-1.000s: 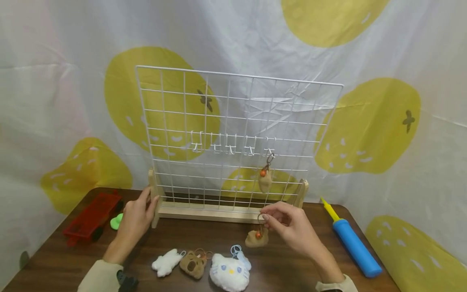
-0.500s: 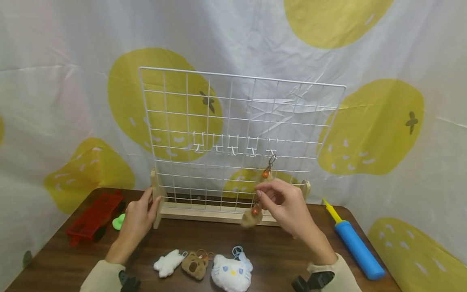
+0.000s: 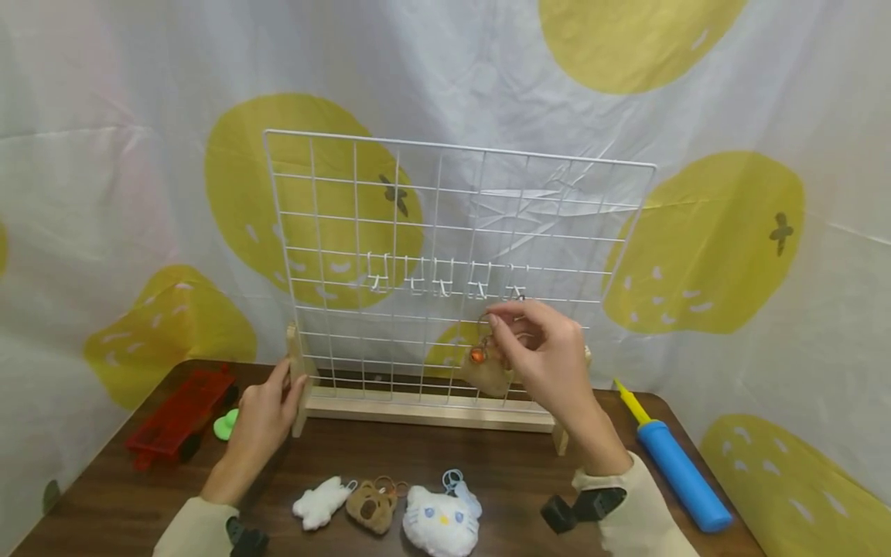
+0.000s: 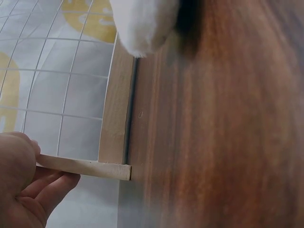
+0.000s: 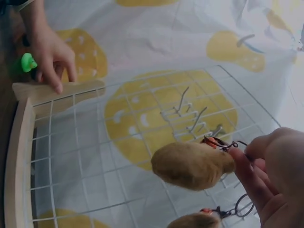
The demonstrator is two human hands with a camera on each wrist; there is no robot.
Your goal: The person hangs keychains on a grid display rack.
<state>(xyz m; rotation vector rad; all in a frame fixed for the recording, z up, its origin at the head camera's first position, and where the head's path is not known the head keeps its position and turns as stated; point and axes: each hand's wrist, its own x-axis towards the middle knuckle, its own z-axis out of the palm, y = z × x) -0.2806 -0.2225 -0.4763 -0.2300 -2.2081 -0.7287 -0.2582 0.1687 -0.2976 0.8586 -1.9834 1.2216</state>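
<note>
My right hand (image 3: 546,352) pinches the metal ring of a brown plush keychain (image 3: 485,377) with an orange bell, holding it in front of the white wire grid rack (image 3: 459,148). In the right wrist view, the ring is between thumb and fingers, and the plush (image 5: 187,166) dangles beside the grid. A second brown plush keychain (image 5: 194,221) shows below it; in the head view my hand mostly hides that one at the rightmost hook. Several white hooks (image 3: 443,288) line one grid row. My left hand (image 3: 261,410) grips the rack's left wooden leg (image 4: 85,166).
A white plush (image 3: 322,503), a brown bear keychain (image 3: 372,507) and a white cat-face plush (image 3: 442,522) lie at the table's front. A red toy cart (image 3: 182,414) and green object (image 3: 226,425) are left, a blue pump (image 3: 682,476) right.
My right hand has lifted the brown plush keychain from low in front of the rack up toward the hooks, covering the hanging one. My left hand has stayed on the wooden leg.
</note>
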